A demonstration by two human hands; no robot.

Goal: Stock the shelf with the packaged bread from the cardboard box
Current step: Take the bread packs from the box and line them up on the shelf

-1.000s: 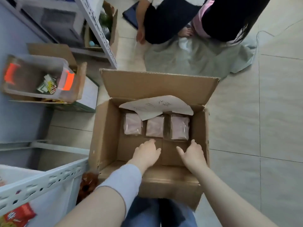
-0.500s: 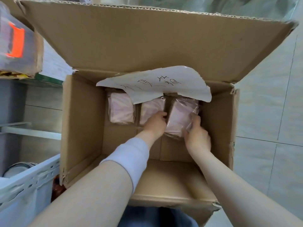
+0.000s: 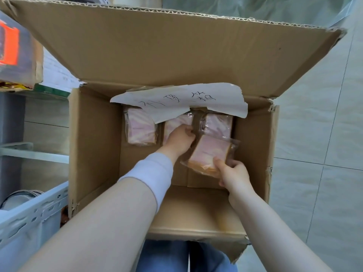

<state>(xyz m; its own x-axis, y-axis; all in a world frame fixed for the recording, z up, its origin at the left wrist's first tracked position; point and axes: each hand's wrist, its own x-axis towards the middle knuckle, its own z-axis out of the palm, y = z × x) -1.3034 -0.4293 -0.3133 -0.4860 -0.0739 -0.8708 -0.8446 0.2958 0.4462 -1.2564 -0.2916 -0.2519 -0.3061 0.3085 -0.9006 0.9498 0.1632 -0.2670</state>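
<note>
An open cardboard box [image 3: 94, 146] stands on the floor in front of me. Packs of pink sliced bread in clear wrap line its far wall: one at the left [image 3: 140, 127], one in the middle [image 3: 174, 123], one at the right [image 3: 218, 124]. My right hand [image 3: 233, 174] grips a further bread pack [image 3: 208, 154] by its near edge, tilted and lifted off the row. My left hand [image 3: 181, 139] reaches the middle pack, its fingers curled over that pack's right edge. A torn white paper [image 3: 182, 101] with handwriting covers the packs' tops.
A white metal shelf rail [image 3: 33, 214] runs along the lower left. A clear bin with an orange label [image 3: 11, 46] sits at the upper left. The box's big far flap [image 3: 157, 46] stands up. Grey floor tiles [image 3: 318, 134] lie to the right.
My right hand has pulled one bread pack out of the row toward me and tilted it. My left hand has stayed at the middle pack. A second ago both hands were entering the box.
</note>
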